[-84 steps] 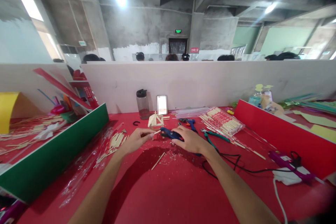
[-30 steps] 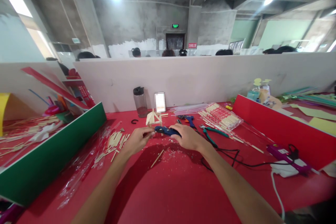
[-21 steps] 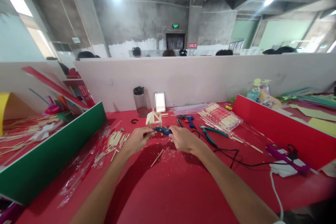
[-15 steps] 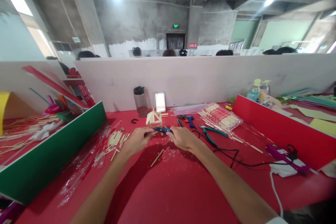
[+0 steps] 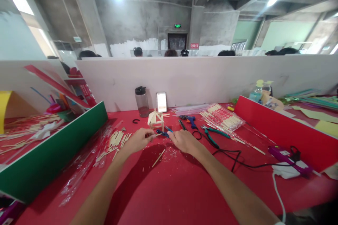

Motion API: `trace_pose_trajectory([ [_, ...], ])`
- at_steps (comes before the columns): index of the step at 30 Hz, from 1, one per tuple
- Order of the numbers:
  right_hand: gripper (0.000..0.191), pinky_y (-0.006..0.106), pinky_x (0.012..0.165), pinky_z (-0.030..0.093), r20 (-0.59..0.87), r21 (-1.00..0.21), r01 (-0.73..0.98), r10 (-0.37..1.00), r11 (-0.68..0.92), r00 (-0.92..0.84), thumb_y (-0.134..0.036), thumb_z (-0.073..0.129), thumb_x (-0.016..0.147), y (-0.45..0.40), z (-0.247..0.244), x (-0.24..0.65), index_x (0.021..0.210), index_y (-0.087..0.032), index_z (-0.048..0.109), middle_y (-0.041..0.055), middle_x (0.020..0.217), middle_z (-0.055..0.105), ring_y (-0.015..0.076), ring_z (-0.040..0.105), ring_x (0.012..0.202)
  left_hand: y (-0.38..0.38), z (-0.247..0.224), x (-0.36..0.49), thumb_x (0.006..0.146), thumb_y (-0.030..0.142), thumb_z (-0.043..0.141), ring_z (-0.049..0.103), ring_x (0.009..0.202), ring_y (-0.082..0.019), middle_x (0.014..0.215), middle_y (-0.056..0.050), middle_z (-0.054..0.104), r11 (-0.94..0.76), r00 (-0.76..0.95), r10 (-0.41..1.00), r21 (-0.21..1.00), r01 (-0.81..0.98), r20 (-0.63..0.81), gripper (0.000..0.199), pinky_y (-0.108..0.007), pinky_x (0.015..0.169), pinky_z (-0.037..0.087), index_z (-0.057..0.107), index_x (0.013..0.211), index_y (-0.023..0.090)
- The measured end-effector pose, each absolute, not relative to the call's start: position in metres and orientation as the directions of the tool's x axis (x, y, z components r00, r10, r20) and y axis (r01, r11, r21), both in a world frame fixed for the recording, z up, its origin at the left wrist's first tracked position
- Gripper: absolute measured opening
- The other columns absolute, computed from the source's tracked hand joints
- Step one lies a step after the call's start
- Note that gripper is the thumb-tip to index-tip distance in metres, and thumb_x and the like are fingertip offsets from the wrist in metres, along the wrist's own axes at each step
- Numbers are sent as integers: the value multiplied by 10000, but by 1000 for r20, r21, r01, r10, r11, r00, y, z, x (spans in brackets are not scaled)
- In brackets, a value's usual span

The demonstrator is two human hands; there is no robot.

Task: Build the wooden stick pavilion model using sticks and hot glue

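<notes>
My right hand (image 5: 183, 140) is closed on a blue-handled tool (image 5: 163, 133), which looks like small pliers and points left. Between the fingertips of my left hand (image 5: 141, 140) is a short wooden stick (image 5: 158, 134), its end at the tool's jaws. Just behind the tool stands a small wooden stick house (image 5: 156, 119) with a slanted roof. One loose stick (image 5: 158, 158) lies on the red table in front of my hands, among small scraps. Cut sticks (image 5: 116, 139) lie in a pile left of my left hand.
A bottle (image 5: 142, 102) and a phone (image 5: 162, 102) stand by the white partition (image 5: 206, 81). To the right are a blue glue gun (image 5: 192, 121), green-handled pliers (image 5: 218, 132), bagged sticks (image 5: 223, 116) and a black cable (image 5: 253, 164). Green (image 5: 58, 147) and red (image 5: 280, 130) boards flank the table.
The tool has tilted and moved slightly down, away from the house. The stick between it and my left fingers now shows more clearly.
</notes>
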State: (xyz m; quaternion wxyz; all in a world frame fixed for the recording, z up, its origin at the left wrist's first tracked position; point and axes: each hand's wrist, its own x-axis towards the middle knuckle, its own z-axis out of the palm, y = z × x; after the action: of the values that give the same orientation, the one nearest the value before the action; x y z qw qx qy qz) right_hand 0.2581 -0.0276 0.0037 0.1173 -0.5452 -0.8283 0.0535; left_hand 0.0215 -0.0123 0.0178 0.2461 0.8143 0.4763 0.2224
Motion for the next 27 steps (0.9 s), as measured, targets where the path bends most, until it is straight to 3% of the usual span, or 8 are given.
trace_pose_trajectory([
  [4, 795, 342, 795, 468, 110, -224, 903, 930, 366, -350, -552, 78, 1022, -26, 5, 266, 912, -134, 744, 201, 914, 748, 291, 718, 901, -11, 19, 19, 887, 507, 497, 463, 601, -139, 643, 3, 552, -416, 452, 882, 671, 614, 133, 401, -252, 588, 330, 609, 721, 160],
  [15, 613, 413, 809, 482, 78, -180, 921, 938, 346, -337, -569, 243, 1007, -33, 10, 274, 1068, -133, 670, 212, 1023, 725, 338, 699, 936, -13, 26, 14, 882, 554, 516, 487, 606, -126, 716, -5, 610, -357, 455, 881, 809, 467, 126, 398, -248, 601, 364, 588, 815, 168],
  [20, 509, 428, 818, 501, 124, -136, 925, 933, 354, -338, -497, 382, 988, -48, -4, 249, 1143, -86, 639, 233, 1089, 678, 350, 650, 1010, -6, 17, 11, 862, 540, 546, 481, 581, -120, 736, -9, 651, -248, 465, 883, 904, 349, 63, 362, -252, 593, 377, 550, 873, 179],
  [27, 445, 445, 794, 526, 168, -81, 938, 932, 338, -322, -475, 472, 959, -53, -27, 236, 1152, -106, 630, 244, 1173, 593, 361, 548, 1104, -14, 23, 14, 854, 441, 571, 516, 621, -126, 845, -59, 732, -75, 379, 925, 961, 268, -34, 264, -274, 647, 389, 482, 885, 195],
])
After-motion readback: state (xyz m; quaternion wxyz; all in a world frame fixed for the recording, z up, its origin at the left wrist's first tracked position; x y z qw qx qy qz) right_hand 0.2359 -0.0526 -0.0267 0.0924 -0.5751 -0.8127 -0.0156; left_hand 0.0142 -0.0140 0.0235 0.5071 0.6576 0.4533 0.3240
